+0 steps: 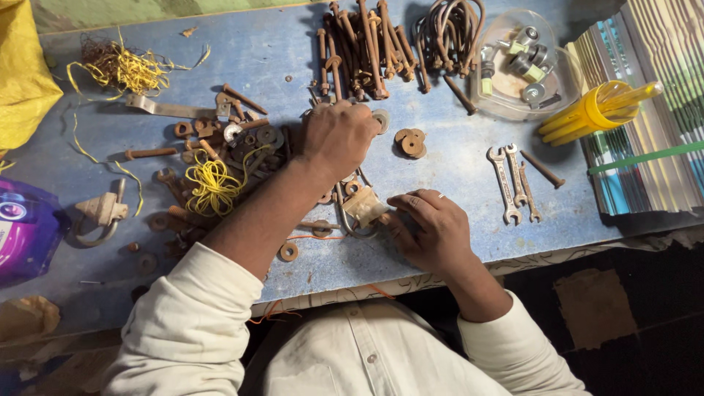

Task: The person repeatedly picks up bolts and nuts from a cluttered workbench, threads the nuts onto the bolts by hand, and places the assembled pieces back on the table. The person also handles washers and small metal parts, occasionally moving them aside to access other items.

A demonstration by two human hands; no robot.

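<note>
A person's left hand (339, 136) closes over rusty hardware (246, 147) on the blue worktop (455, 169) while the right hand (429, 227) pinches a wrapped U-bolt (361, 209); sorted long bolts (363, 48) lie behind, a loose heap seemingly unsorted.

Blue table (469, 183), rust-brown bolts (363, 48), yellow wire (213, 183), cream sleeves (191, 323), purple packet (26, 235)
</note>
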